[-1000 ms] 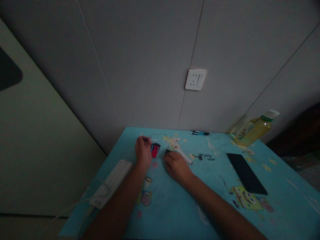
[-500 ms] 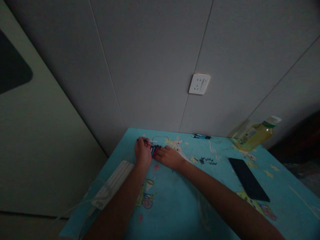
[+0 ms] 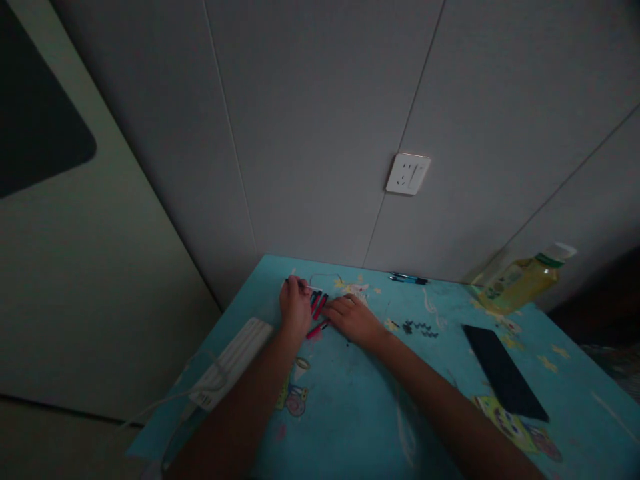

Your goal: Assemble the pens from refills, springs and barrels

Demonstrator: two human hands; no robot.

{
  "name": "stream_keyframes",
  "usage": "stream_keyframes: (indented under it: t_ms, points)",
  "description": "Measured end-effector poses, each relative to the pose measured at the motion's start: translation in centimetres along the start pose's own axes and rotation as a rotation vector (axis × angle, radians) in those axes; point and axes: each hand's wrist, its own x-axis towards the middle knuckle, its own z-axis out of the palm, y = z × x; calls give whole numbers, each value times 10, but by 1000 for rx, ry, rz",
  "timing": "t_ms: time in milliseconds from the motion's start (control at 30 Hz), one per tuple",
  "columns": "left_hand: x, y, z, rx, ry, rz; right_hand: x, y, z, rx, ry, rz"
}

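One red stick [image 3: 315, 331] is now lying apart, loosening the mid-frame bunch [image 3: 321, 306]; the right hand [image 3: 354, 320] is resting beside it, grip unclear, the left hand [image 3: 295, 305] holding a thin tool [image 3: 313, 288].

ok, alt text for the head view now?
A person's left hand holds a thin tool and their right hand is at small red-and-black sticks on a blue cartoon-print table. A white power strip lies left; a black slab and a bottle, right.

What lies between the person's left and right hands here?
In the head view, red, dark-ended sticks lie between the left hand and the right hand; one of them sits apart, nearer the person.
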Motion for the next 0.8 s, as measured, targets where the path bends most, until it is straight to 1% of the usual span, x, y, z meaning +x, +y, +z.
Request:
stream_keyframes:
  t_ms: [133,233,333,400,500,533,600,667,733,800]
  points:
    - [0,0,0,-3,3,-9,9,1,2,-13,-62,-31]
    - [-1,0,1,-5,9,-16,11,1,2,9,-81,-31]
    - [-2,0,3,-3,11,-28,6,4,-1,82,-92,13]
    - [-3,0,4,1,7,-39,-2,9,-7,132,-85,80]
    - [-7,-1,5,14,-12,-74,-22,22,-23,175,-45,199]
    - [-8,-1,6,20,-23,-92,-29,28,-29,212,-15,248]
    - [-13,-4,7,34,-47,-133,-42,39,-44,427,104,404]
    - [-20,-8,9,48,-75,-178,-50,48,-59,558,196,515]
    - [-28,-12,12,66,-105,-222,-54,53,-69,593,204,529]
    - [-38,-15,16,87,-138,-269,-55,54,-73,591,225,537]
